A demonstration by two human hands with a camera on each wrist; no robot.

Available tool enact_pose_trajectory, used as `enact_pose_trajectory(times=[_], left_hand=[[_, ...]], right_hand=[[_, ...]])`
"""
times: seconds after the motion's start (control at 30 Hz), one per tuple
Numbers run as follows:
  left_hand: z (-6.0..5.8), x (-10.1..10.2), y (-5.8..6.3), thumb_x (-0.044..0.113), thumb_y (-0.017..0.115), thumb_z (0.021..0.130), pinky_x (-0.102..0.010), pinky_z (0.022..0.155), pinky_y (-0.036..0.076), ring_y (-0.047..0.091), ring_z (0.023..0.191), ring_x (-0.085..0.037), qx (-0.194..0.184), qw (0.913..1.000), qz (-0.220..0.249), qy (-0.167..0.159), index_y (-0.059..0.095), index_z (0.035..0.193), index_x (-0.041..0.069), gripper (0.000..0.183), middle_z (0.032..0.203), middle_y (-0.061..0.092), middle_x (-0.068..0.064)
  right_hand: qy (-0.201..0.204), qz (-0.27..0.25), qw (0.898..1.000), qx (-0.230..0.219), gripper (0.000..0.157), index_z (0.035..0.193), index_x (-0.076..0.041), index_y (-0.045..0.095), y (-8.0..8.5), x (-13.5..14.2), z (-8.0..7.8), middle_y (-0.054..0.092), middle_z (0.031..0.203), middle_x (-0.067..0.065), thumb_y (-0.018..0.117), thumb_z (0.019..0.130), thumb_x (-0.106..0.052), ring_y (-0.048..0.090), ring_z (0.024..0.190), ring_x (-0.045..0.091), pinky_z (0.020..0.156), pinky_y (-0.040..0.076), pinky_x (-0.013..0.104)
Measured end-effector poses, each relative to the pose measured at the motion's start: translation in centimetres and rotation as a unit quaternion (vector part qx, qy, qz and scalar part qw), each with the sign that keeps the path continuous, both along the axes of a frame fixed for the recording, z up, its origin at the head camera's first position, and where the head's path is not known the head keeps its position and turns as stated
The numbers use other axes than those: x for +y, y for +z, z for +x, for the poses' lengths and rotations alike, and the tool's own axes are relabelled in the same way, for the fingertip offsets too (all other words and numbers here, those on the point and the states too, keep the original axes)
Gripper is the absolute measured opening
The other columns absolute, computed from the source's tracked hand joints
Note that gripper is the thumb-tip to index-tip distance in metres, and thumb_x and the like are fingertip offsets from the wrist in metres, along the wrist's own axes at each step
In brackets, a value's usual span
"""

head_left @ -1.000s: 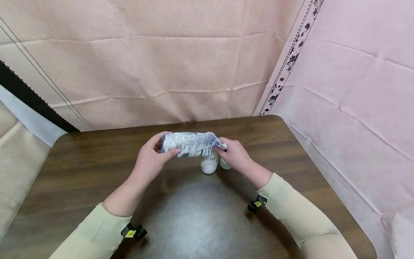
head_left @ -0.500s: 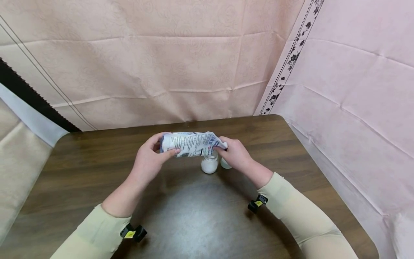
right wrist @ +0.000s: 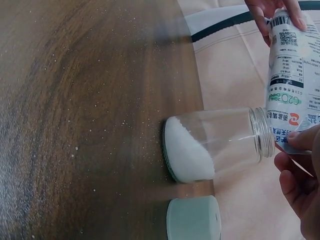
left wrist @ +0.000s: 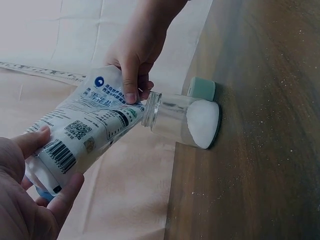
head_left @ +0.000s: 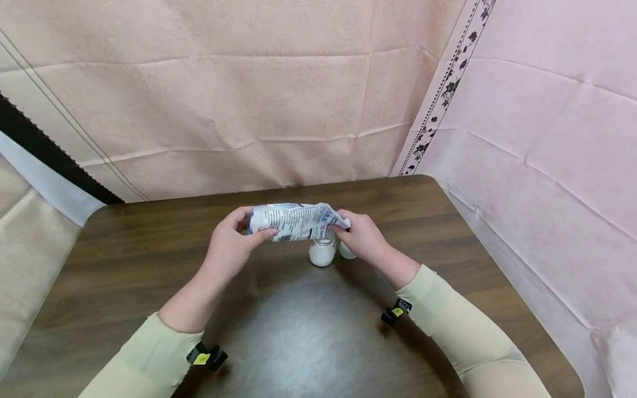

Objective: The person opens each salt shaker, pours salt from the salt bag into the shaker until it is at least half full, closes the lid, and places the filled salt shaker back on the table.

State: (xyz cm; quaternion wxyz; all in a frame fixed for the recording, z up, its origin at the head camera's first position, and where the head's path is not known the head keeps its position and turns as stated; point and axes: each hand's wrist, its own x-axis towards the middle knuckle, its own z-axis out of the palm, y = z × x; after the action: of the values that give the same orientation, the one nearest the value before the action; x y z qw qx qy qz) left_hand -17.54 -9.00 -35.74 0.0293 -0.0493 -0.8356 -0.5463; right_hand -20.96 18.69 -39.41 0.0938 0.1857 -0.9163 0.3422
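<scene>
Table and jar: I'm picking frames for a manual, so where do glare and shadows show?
Head view: pale glare on the table, low centre, dark shadows beside both sleeves; left wrist view: dim and muted, faint highlights on the jar; right wrist view: whitish sheen at lower left, glints on the jar's neck.

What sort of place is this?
Probably a makeshift recording corner, though not certain: a wood-grain table, creased pinkish cloth behind it and to its right, and a black camera on each wrist.
</scene>
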Motion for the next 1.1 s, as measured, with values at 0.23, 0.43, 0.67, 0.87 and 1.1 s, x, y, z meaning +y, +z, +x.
enact_pose_trajectory(times=[0.23,0.43,0.67,0.87,1.1], left_hand=[[-0.10,0.00,0.00,0.044,0.079,0.068,-0.026,0.066,0.049,0.056,0.089,-0.019,0.001,1.0000,0.003,-0.003,0.058,0.116,0.016,0.059,0.103,0.060,-0.003],[-0.11,-0.07,0.06,0.044,0.078,0.069,-0.026,0.067,0.049,0.056,0.090,-0.020,-0.002,1.0000,0.000,-0.003,0.057,0.117,0.017,0.059,0.105,0.060,-0.003],[-0.01,-0.27,-0.02,0.043,0.078,0.070,-0.024,0.066,0.049,0.056,0.090,-0.020,-0.003,1.0000,0.008,-0.005,0.058,0.116,0.015,0.058,0.104,0.061,-0.005],[0.12,-0.41,-0.15,0.041,0.079,0.069,-0.022,0.065,0.049,0.057,0.088,-0.019,0.011,0.9999,0.012,0.006,0.060,0.112,0.014,0.054,0.102,0.063,-0.004],[0.17,-0.36,-0.28,0.036,0.080,0.070,-0.021,0.065,0.049,0.057,0.088,-0.015,0.028,0.9994,0.020,0.005,0.062,0.111,0.014,0.050,0.102,0.063,-0.002]], right_hand=[[-0.002,0.000,1.000,-0.003,0.010,0.094,-0.016,0.065,-0.14,-0.04,-0.04,0.067,0.086,-0.006,0.067,0.085,-0.019,0.055,0.069,0.011,0.061,0.046,0.028],[0.001,0.000,1.000,-0.002,0.010,0.095,-0.016,0.065,0.02,-0.09,-0.18,0.067,0.087,-0.005,0.067,0.086,-0.020,0.055,0.069,0.011,0.062,0.046,0.029],[-0.002,0.008,1.000,-0.003,0.009,0.094,-0.017,0.065,0.12,-0.11,-0.35,0.067,0.086,-0.006,0.067,0.085,-0.021,0.055,0.069,0.011,0.061,0.045,0.029],[-0.002,0.009,1.000,-0.006,0.008,0.093,-0.018,0.065,0.25,-0.28,-0.40,0.068,0.086,-0.006,0.067,0.085,-0.021,0.056,0.070,0.011,0.062,0.046,0.029],[-0.005,0.012,1.000,-0.005,0.008,0.092,-0.018,0.065,0.35,-0.38,-0.26,0.067,0.087,-0.007,0.068,0.085,-0.020,0.058,0.072,0.010,0.064,0.047,0.029]])
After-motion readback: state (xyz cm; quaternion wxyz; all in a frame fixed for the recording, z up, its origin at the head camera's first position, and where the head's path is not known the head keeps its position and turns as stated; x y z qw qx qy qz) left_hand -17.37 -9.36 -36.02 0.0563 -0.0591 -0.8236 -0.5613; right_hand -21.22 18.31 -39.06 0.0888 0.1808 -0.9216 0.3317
